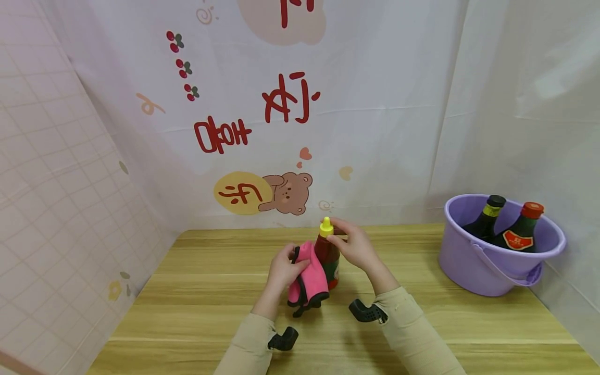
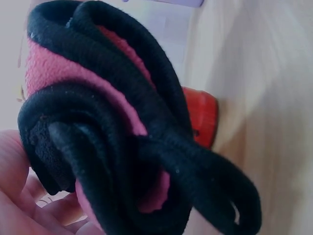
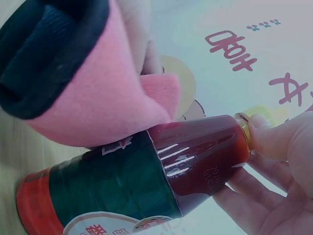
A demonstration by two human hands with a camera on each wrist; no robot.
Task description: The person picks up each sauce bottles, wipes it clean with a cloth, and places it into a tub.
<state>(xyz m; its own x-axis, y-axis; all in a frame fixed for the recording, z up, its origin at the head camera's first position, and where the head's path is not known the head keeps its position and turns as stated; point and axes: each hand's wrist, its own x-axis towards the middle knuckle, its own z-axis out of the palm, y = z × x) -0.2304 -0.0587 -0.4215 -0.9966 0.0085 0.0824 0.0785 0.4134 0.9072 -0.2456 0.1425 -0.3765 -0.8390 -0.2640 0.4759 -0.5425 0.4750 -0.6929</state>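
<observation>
A sauce bottle (image 1: 330, 263) with dark red contents, a green label and a yellow nozzle cap (image 3: 261, 116) stands upright on the wooden table. My right hand (image 1: 358, 249) holds it at the neck, thumb just under the cap. In my left hand (image 1: 281, 271) is a folded pink cloth (image 1: 313, 278) with black edging, pinched near its top. The cloth lies against the bottle's left side and covers part of it. A black loop (image 2: 230, 196) hangs from the cloth's lower end in the left wrist view.
At the right, a light purple bucket (image 1: 473, 260) holds two dark bottles, one with a black cap (image 1: 496, 200), the other with a red cap (image 1: 532, 210). Behind the wooden table (image 1: 211, 291) hangs a printed white curtain (image 1: 384, 140).
</observation>
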